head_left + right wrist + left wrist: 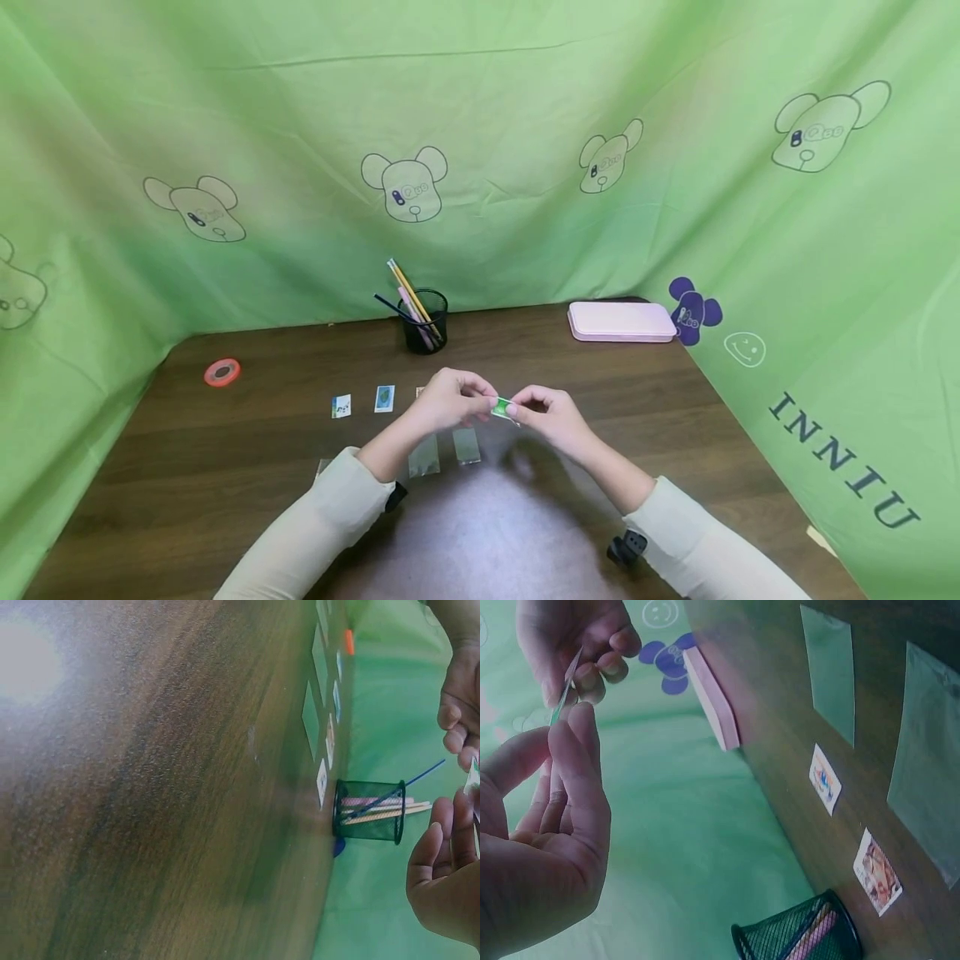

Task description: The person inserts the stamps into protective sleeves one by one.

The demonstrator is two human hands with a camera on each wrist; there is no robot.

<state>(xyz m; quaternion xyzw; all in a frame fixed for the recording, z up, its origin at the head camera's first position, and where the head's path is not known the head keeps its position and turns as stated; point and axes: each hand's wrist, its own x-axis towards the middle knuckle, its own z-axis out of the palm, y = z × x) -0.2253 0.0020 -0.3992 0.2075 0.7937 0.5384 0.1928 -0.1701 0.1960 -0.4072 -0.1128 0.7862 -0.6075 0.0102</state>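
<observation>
Above the table, my left hand (450, 402) and right hand (553, 419) meet at a small green stamp-like card (502, 407). Thumb and fingers of the left hand pinch its left edge, while the right hand pinches the right edge. Seen nearly edge-on in the left wrist view, the card (561, 701) looks thin; whether a clear film covers it, I cannot tell. Below the hands lie clear sleeves (423, 457) (467, 447). Small picture stamps (341, 406) (384, 398) lie farther back; my left hand mostly hides another in the head view, but two stamps (825, 780) (877, 871) show in the left wrist view.
A black mesh pencil cup (426, 325) with several pencils stands at the back. The pink case (622, 322) lies at the back right, and a round red-rimmed object (222, 372) at the left. Green printed cloth (510, 250) hangs around the table's back and sides.
</observation>
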